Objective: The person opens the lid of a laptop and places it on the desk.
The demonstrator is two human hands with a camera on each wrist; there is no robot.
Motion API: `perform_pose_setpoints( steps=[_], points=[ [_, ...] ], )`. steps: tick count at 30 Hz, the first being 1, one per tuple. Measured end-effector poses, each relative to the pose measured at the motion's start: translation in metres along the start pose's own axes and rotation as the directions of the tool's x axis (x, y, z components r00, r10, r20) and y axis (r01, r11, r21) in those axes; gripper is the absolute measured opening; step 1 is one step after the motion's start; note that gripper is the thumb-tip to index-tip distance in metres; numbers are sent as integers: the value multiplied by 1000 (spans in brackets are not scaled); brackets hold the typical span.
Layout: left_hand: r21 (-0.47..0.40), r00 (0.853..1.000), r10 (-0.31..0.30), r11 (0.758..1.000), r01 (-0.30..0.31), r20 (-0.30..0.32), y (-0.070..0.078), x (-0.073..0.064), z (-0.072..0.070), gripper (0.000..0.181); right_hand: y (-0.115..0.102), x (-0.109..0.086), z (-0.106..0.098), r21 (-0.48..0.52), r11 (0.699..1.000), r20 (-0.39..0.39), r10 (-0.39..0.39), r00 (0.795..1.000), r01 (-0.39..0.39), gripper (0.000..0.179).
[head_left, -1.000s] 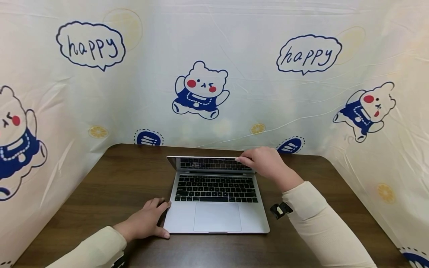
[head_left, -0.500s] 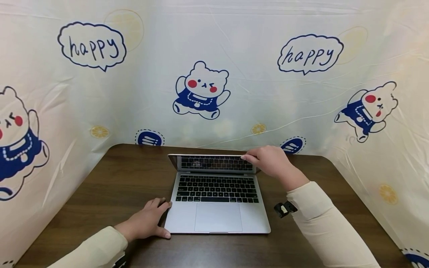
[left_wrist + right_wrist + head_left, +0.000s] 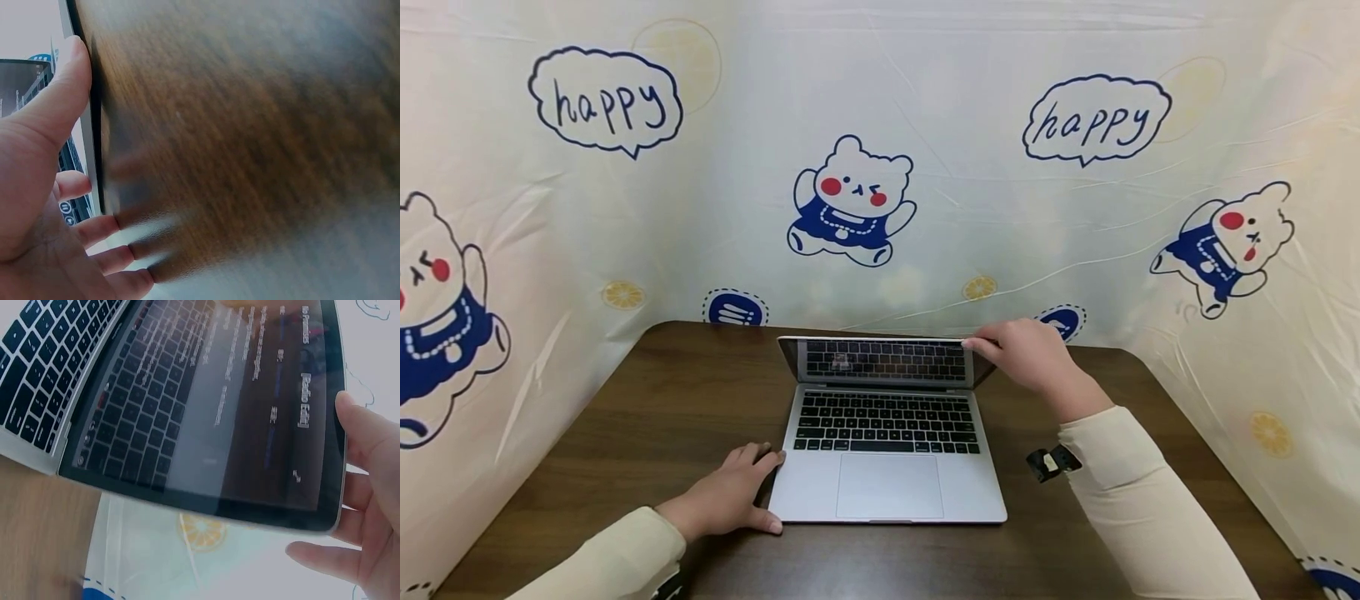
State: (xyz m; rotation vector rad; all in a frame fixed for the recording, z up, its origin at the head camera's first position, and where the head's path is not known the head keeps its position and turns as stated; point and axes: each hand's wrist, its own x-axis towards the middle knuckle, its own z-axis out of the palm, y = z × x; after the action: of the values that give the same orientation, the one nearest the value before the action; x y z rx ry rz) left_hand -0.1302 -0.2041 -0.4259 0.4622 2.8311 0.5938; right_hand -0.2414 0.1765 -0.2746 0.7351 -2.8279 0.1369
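Observation:
A silver laptop (image 3: 889,487) stands partly unfolded on the brown table, its keyboard (image 3: 884,423) facing the person. Its dark screen (image 3: 886,360) leans forward and mirrors the keys. At the top right corner of the lid, my right hand (image 3: 1033,354) pinches the edge; in the right wrist view the thumb (image 3: 356,419) lies on the screen side and the fingers reach behind. My left hand (image 3: 722,496) rests by the front left corner of the base with fingers spread. Its thumb (image 3: 65,94) and index finger touch the laptop's edge, and the other fingertips meet the table.
The wooden table (image 3: 647,417) has rounded back corners. A pale curtain (image 3: 970,208) printed with bears and "happy" bubbles hangs around its back and sides. A black strap device (image 3: 1052,462) sits at the right wrist.
The laptop lid has tilted further back, so more of the screen shows. My right hand has slid right and slightly up along with its corner. My left hand stays in place.

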Motion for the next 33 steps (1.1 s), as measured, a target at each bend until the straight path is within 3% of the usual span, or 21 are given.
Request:
perform_pose_setpoints(
  steps=[17, 33],
  points=[
    [8, 1000, -15, 1000, 15, 5, 1, 1, -1, 95, 21, -6, -3, 13, 999, -61, 32, 998, -32, 27],
    [-42, 1000, -9, 999, 10, 22, 2, 0, -2, 96, 25, -6, 1, 183, 983, -51, 31, 998, -22, 20]
  ],
)
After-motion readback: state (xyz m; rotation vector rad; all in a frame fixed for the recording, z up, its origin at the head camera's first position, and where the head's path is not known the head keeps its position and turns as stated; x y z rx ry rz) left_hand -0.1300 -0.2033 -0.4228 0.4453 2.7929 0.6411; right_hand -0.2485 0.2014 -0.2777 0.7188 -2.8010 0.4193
